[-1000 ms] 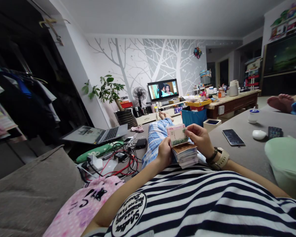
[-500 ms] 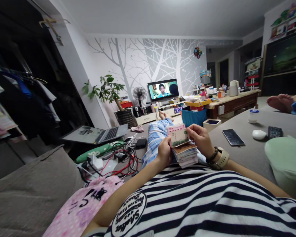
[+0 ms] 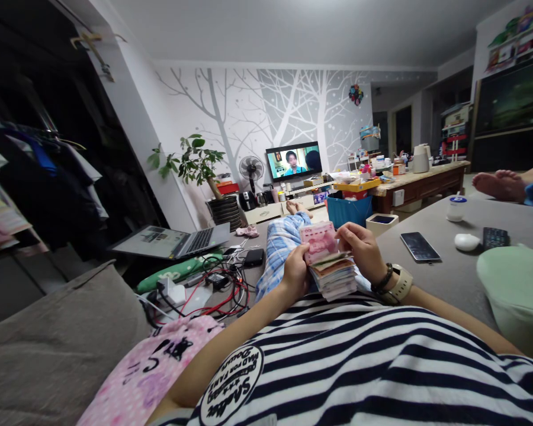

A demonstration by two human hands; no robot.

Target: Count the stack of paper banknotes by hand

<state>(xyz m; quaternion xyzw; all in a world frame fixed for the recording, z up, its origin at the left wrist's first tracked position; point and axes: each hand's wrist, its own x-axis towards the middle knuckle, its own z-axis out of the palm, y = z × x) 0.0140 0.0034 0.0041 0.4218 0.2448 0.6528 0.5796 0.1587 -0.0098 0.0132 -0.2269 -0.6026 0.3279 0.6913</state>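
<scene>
1. Since the earlier frame, a greenish note (image 3: pixel 337 258) has been turned down onto the stack (image 3: pixel 335 284), and a pink note (image 3: pixel 320 239) has been exposed.
2. Both are gathered between the hands, over the lap, just beyond the striped shirt (image 3: pixel 337 355).
3. By the left hand (image 3: pixel 296 272), the notes are gripped at their left edge; the right hand's (image 3: pixel 359 251) fingertips are bent together at the pink note's right edge, but whether it is pinched cannot be told.
4. By appearance, many notes have been turned down; some are left raised, their number hidden.
5. Farther out, a phone (image 3: pixel 420 246) is seen at right, cables (image 3: pixel 231 299) and a laptop (image 3: pixel 173 241) at left.
</scene>
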